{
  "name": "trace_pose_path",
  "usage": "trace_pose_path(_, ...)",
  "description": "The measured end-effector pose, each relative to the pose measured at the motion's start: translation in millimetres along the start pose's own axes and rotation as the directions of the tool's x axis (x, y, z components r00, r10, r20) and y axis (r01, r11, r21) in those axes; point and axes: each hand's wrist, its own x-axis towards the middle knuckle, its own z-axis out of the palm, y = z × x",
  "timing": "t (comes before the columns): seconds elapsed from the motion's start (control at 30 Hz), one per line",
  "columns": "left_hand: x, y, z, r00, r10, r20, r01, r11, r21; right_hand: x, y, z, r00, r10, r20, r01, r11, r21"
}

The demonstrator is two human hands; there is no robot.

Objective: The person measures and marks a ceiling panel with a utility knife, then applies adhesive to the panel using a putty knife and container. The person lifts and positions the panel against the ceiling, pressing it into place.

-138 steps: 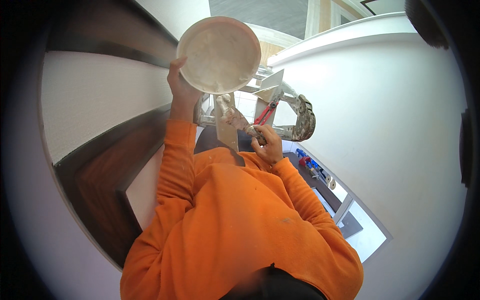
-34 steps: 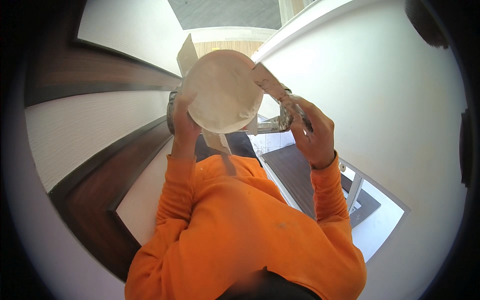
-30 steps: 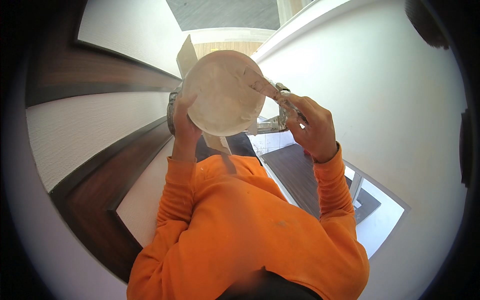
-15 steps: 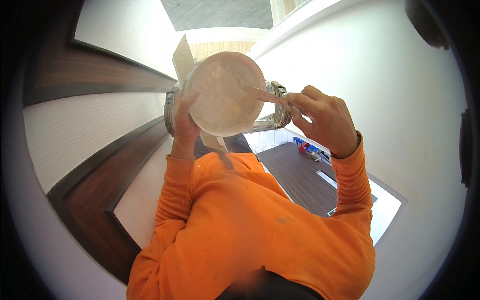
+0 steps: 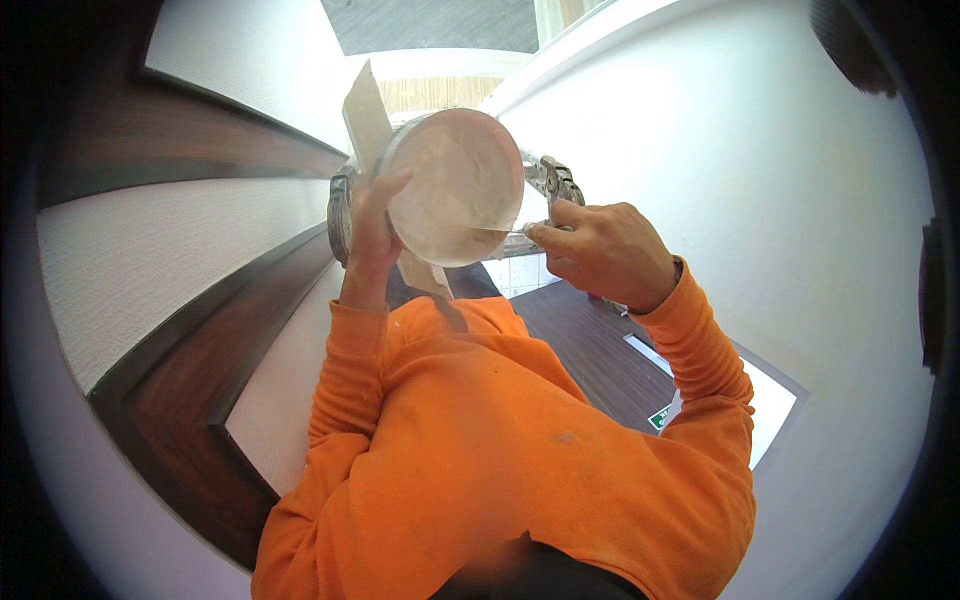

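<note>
Between a white wall and brown-framed panels: one round container, one thin-bladed tool, two hands

Head view, sole view. Surroundings: at right, the smooth white wall, brightest near its upper end. At left, three pale, textured panels parted by two dark-brown wooden bands. At top, one patch of grey floor, with a narrow light-wood strip nearer. Lower right, one dark, wood-grained surface beside white tiles; one small green-and-white sign near its edge, partly covered by the sleeve.

Containers: one, round, pale, a whitish coating inside, held up at upper centre, its opening facing the camera. Hands: two. Left hand, closed on the container's left side, thumb over the rim. Right hand, fingers closed round the tool, handle mostly hidden. Tools: one, blade seen nearly edge-on across the container's lower right; contact with the coating cannot be told.

Metalwork: one splattered metal frame behind, two joints visible, one either side of the container. Flat pale board: showing above the container and again below; one piece or two, cannot be told. Garments: one orange top, two sleeves.
</note>
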Motion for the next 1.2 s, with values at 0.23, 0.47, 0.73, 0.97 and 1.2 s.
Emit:
trace_pose_path(0.23,-3.2,-0.1,-7.3,0.999,-0.041,-0.017,0.042,0.999,0.023,-3.1,9.3,21.5,0.997,0.069,0.036,-0.076,0.968,0.239)
trace_pose_path(0.47,-6.7,-1.8,-5.4,1.000,-0.012,0.018,0.011,0.999,0.051,-4.0,21.8,43.6,0.993,0.116,0.031,-0.114,0.822,0.557)
trace_pose_path(0.73,-8.6,-5.6,-12.0,0.997,0.059,-0.043,-0.056,0.995,0.078,-5.1,6.4,79.9,0.967,0.253,0.038,-0.173,0.535,0.827)
trace_pose_path(0.97,-7.3,-11.7,-13.2,0.993,0.084,-0.088,-0.077,0.994,0.078,-1.6,-7.4,92.6,0.930,0.337,0.147,-0.260,0.322,0.910)
trace_pose_path(1.2,-3.2,-9.3,-14.6,0.993,0.103,-0.049,-0.095,0.986,0.140,0.0,-19.7,123.1,0.868,0.376,0.323,-0.325,-0.061,0.944)
